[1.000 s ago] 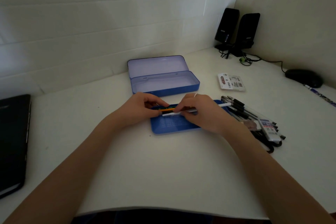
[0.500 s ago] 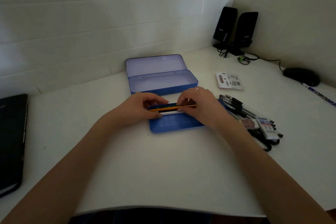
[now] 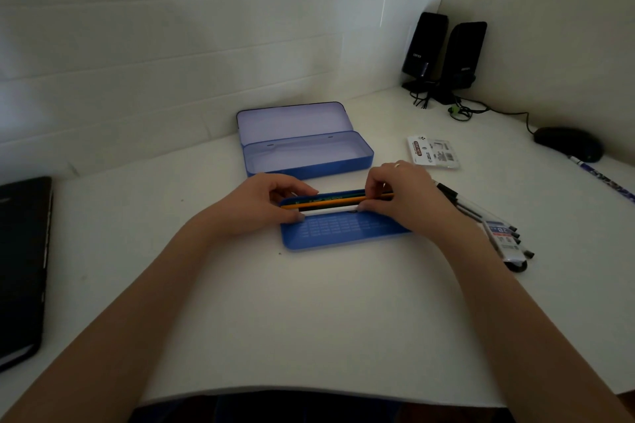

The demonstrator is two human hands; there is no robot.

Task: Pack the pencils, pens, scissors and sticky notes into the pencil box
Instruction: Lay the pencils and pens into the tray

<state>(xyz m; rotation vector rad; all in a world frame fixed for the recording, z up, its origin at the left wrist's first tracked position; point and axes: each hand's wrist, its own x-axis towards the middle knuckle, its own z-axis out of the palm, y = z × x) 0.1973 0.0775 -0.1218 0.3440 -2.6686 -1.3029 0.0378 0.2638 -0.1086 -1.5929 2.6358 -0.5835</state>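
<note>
A blue inner tray [image 3: 343,233] lies on the white desk in front of me. Along its far edge rest several pencils [image 3: 330,203] side by side: green, yellow, black and white. My left hand [image 3: 261,206] pinches their left ends and my right hand [image 3: 402,199] pinches their right ends. Behind the tray stands the open blue pencil box [image 3: 309,161] with its lid [image 3: 292,120] tipped back, nothing visible inside. To the right lies a heap of pens [image 3: 481,213] with a lead refill pack [image 3: 501,233] and black scissor handles [image 3: 519,264] poking out.
A packet [image 3: 433,151] lies right of the box. Two black speakers [image 3: 443,55] with cables stand in the back right corner, a black mouse [image 3: 570,144] and a patterned pen [image 3: 604,178] at the right edge. A dark laptop [image 3: 20,264] sits at the left.
The white pen that stuck out to the right has been drawn in beside the pencils. Both hands have pushed the bunch toward the tray's far edge.
</note>
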